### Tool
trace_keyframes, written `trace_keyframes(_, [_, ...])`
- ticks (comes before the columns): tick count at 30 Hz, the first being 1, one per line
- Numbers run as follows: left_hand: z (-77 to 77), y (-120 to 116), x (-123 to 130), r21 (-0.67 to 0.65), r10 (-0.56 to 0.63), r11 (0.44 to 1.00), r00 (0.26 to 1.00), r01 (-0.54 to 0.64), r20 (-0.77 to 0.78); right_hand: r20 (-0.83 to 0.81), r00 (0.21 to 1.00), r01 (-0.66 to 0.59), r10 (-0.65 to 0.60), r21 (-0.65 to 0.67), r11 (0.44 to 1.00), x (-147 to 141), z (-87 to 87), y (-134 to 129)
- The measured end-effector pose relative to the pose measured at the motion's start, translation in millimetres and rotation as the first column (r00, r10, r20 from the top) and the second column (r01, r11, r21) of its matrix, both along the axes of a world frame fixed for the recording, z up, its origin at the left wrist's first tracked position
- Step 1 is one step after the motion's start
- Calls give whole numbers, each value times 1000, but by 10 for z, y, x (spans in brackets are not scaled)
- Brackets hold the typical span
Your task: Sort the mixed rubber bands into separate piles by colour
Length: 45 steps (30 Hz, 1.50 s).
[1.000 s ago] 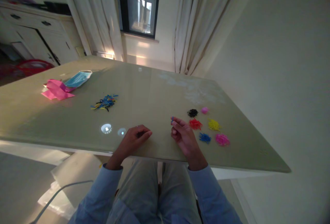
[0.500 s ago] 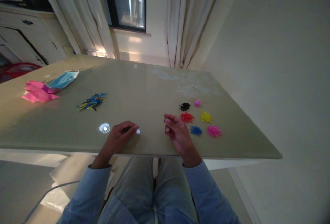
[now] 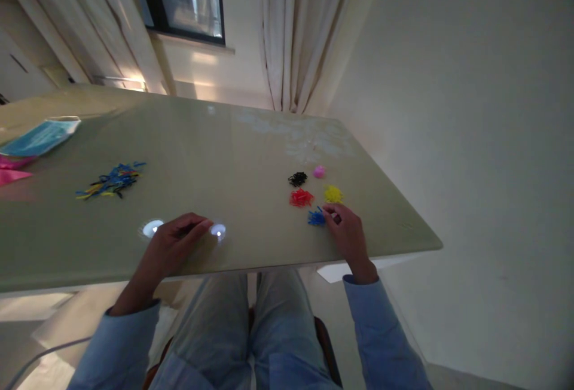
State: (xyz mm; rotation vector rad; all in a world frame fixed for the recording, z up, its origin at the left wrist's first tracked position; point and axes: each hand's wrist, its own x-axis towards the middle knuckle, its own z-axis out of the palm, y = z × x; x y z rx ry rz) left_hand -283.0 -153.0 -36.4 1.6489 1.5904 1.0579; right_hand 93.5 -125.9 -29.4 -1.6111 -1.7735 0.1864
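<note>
My right hand is at the right side of the table, its fingertips pinched at the edge of a small pile of thin blue strips. A blue strip pokes up at the fingertips. Around that hand lie a pile of yellow strips, a red pile, a black pile and a small pink clump. My left hand rests near the table's front edge, thumb and fingers pressed together; whatever is between them is hidden.
A mixed pile of blue, yellow and black strips lies on the left of the glossy table. Farther left are a blue face mask and pink sheet material. A wall stands along the right.
My right hand has moved right with the blue strip, from mid-table to the blue pile. The bright pink pile is now out of sight around that hand. The view has turned right.
</note>
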Motion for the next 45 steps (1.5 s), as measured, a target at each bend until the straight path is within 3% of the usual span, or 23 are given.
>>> trace_keyframes(13, [20,-1,7,3,13,1000,1000,-13,-17,69,996,-50,51,-16,999,41,-65,-1])
trace_keyframes(18, [-2,0,-6,1,9,1000,1000,-9,-19,53,998,-40,39,7,999,22,-6,-39])
trace_keyframes(22, [18,-1,12,17,5,1000,1000,-5,-4,20,999,-40,38,78,996,-154,73,-130])
trace_keyframes(27, [34,-7,26,6,2,1000,1000,-3,11,-54,971,-231,232,27,973,-688,45,-279])
trace_keyframes(31, [32,-14,36,18,10,1000,1000,-11,19,-73,892,-450,446,-70,890,-1134,-69,-274])
trace_keyframes(34, [31,-21,48,23,37,999,998,-38,47,-51,860,-510,507,-108,854,-1345,-129,-204])
trace_keyframes(41, [10,-2,47,57,186,979,968,-198,165,-118,844,-534,523,-86,841,-1399,-155,-147])
trace_keyframes(45, [-10,130,-151,146,297,943,954,-299,37,-258,801,-571,540,-59,819,-1300,-157,-142])
